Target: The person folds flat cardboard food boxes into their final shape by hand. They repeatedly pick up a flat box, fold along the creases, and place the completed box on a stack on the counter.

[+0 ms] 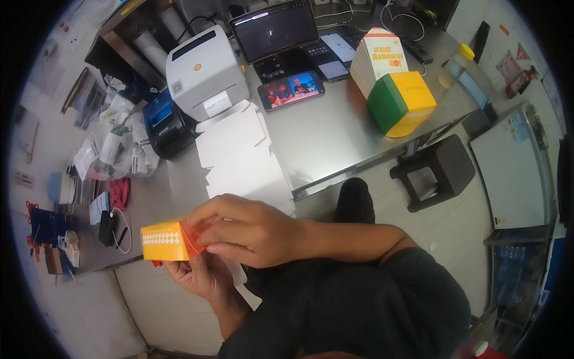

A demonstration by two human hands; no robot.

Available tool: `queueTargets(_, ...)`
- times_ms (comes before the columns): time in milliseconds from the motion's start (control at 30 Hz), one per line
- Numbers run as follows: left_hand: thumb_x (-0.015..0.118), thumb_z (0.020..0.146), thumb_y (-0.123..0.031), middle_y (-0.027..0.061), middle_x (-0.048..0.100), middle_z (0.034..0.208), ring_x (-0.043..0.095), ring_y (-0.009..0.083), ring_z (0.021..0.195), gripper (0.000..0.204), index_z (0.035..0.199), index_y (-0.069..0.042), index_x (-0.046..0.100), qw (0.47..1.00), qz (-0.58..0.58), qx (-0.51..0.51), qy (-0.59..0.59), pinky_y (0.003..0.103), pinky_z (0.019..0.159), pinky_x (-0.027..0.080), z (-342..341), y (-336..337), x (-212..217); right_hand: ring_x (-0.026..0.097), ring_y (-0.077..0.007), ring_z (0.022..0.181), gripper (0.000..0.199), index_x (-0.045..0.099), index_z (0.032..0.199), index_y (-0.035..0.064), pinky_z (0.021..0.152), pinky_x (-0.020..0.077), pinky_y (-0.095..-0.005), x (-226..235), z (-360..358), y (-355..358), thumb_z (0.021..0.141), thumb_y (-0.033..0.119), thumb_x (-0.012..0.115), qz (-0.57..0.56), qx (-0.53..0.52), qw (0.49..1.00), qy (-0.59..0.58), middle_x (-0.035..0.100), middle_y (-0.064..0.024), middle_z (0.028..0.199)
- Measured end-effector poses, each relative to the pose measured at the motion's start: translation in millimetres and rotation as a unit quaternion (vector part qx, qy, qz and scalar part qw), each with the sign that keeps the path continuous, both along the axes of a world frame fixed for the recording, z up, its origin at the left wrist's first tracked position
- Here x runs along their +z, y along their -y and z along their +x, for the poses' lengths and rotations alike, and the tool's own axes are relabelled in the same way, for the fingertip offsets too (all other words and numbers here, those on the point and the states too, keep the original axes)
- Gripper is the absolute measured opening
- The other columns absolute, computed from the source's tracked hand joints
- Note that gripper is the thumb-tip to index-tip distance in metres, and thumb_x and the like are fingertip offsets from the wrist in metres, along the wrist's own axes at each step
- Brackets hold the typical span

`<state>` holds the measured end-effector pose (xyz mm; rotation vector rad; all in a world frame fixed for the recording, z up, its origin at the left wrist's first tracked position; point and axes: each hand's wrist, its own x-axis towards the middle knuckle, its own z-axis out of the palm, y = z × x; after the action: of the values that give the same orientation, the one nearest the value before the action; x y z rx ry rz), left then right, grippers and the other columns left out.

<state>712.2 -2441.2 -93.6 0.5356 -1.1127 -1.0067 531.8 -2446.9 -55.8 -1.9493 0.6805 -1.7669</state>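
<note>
A small yellow carton (160, 242) with a white diamond pattern and an orange-red end is held over the table's front edge, at the left of my body. My left hand (206, 276) grips it from below, fingers curled under its base and thumb near the orange end. My right hand (254, 232) is closed at that end, its fingertips pressed on an orange flap; the fingers partly hide the flap. Just beyond my hands, flat white carton blanks (239, 149) lie in an overlapping pile on the metal table.
A label printer (206, 72), a black printer (164, 128), a laptop (276, 33) and a phone playing video (291, 91) stand behind the blanks. At right are stacked folded cartons (378, 57) and a green-and-yellow box (403, 105). A dark stool (436, 170) stands on the floor.
</note>
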Motion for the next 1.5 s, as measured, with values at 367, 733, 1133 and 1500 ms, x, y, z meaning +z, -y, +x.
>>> queueTargets(367,0.075,0.100,-0.011,0.0158,0.067,0.133,0.068,0.0244,0.121,0.047,0.140,0.002,0.053,0.997,0.050,-0.061,-0.003,0.040,0.110,0.052,-8,-68,-15,0.068,-0.0303,0.111,0.010,0.063,0.099,-0.0011,0.093,0.0568,-0.0387,-23,-2,-80,0.094,0.004,0.070,0.089,0.013,0.995,0.040,0.060,-0.0160,0.133)
queueTargets(733,0.073,0.098,-0.003,0.0180,0.067,0.126,0.067,0.0257,0.116,0.032,0.125,0.000,0.056,0.996,-0.005,0.032,0.081,0.043,0.109,0.051,-35,-92,-3,0.066,-0.0316,0.114,0.033,0.059,0.120,0.0013,0.096,0.0556,-0.0396,-21,-21,-75,0.090,0.005,0.073,0.008,-0.030,0.999,-0.006,0.059,-0.0152,0.128)
queueTargets(1133,0.065,0.063,0.013,0.0141,0.069,0.094,0.070,0.0372,0.095,0.026,0.085,-0.001,0.065,0.879,-0.219,0.069,0.419,0.043,0.087,0.055,38,-84,-25,0.065,-0.0177,0.115,0.049,0.050,0.148,-0.0009,0.097,0.0551,-0.0317,-40,-40,-96,0.104,0.014,0.065,0.404,0.103,0.864,0.283,0.063,-0.0137,0.135)
queueTargets(1500,0.062,0.058,0.016,0.0145,0.068,0.088,0.071,0.0351,0.090,0.029,0.083,0.001,0.062,0.862,-0.283,-0.086,0.412,0.042,0.082,0.057,59,-77,-50,0.070,-0.0241,0.105,0.046,0.054,0.141,-0.0038,0.094,0.0544,-0.0362,-53,-5,-115,0.107,0.025,0.064,0.322,-0.173,0.928,0.070,0.071,-0.0185,0.117)
